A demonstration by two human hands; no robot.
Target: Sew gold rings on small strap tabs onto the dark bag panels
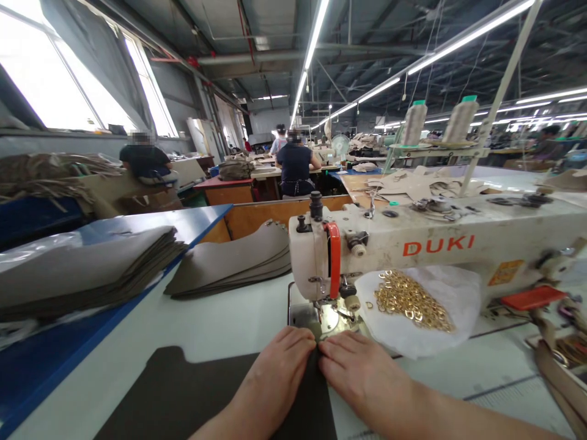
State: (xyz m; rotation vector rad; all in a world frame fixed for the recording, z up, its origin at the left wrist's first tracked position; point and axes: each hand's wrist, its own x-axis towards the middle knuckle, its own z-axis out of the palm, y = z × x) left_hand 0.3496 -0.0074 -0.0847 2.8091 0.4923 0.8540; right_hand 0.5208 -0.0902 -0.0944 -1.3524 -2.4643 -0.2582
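A dark grey-brown fabric panel (202, 391) lies flat on the pale table in front of the sewing machine (380, 238). My left hand (284, 363) is closed on the panel's upper edge, fingertips pressed together. Close beside it, my right hand (355, 366) grips the same edge from the other side, thumb and fingers pinched. Both hands sit just before the metal needle plate (335, 319), below the presser foot. Whatever small piece may lie between the fingertips is hidden.
Gold D-rings (408, 299) lie on a white plastic bag (463, 305) under the machine arm. Stacks of cut panels (238, 260) and more panels (82, 263) are at left. Tan straps (557, 379) hang at right. Thread cones (415, 124) stand above. A seated person (296, 165) is ahead.
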